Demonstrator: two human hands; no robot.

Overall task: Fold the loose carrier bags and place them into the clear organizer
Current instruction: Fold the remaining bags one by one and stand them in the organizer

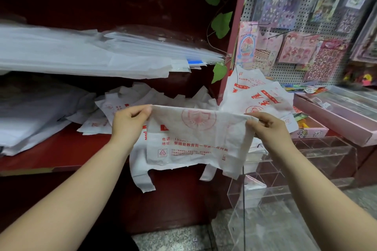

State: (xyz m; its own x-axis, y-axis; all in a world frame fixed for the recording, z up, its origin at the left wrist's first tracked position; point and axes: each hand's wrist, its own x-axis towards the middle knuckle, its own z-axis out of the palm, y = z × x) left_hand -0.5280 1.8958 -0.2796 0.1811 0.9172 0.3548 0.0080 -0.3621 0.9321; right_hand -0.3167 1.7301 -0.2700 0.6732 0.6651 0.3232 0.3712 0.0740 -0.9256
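A white carrier bag point(193, 138) with red print hangs stretched between both hands in front of the dark red shelf point(61, 155). The left hand point(130, 121) pinches the bag's upper left corner between thumb and curled fingers. The right hand point(268, 128) pinches the upper right corner the same way, so the top edge runs almost level from one hand to the other. The bag is doubled over that edge, and its handles dangle below.

Just right of the bag, near and below the right hand, stands the clear organizer point(318, 157), with something white inside one of its left compartments. More loose bags point(130, 102) lie heaped on the shelf behind the left hand, and another bunch point(263, 96) lies behind the right hand. Far right hangs a pegboard point(285, 73) of sticker packs.
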